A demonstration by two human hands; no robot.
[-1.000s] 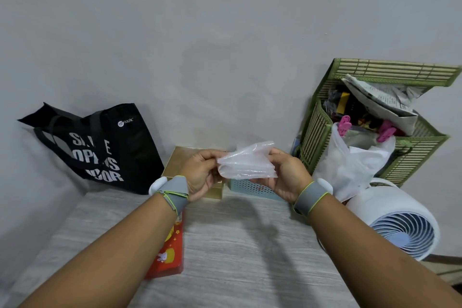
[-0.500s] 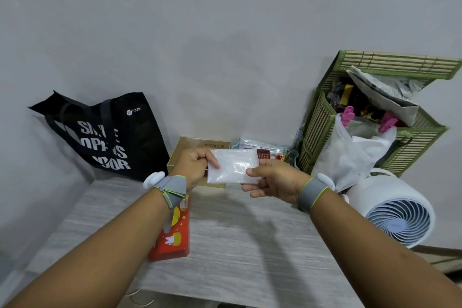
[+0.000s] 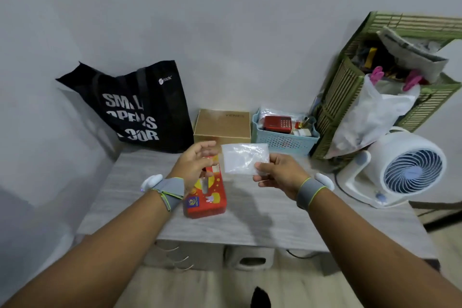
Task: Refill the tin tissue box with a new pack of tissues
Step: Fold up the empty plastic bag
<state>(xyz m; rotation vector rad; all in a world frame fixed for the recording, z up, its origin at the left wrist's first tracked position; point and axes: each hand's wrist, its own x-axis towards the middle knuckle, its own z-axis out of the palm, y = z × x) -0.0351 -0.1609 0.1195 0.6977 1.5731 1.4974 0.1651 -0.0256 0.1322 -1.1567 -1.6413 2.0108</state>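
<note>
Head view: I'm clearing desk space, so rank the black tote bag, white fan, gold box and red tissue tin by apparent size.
Black tote bag
White fan
Gold box, red tissue tin: alike; tin nearer, partly hidden.

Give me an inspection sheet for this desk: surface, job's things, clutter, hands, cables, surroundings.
Surface: grey wood-grain table.
Job's things: red tin tissue box lies on the table; clear plastic wrapper held off the table.
Clutter: black tote bag, gold box, blue basket, green basket, white fan.
Hands: left hand open over the tin; right hand pinches the wrapper.
Cables: dark cord by the fan.
Surroundings: grey wall; drawers under the table.
</note>
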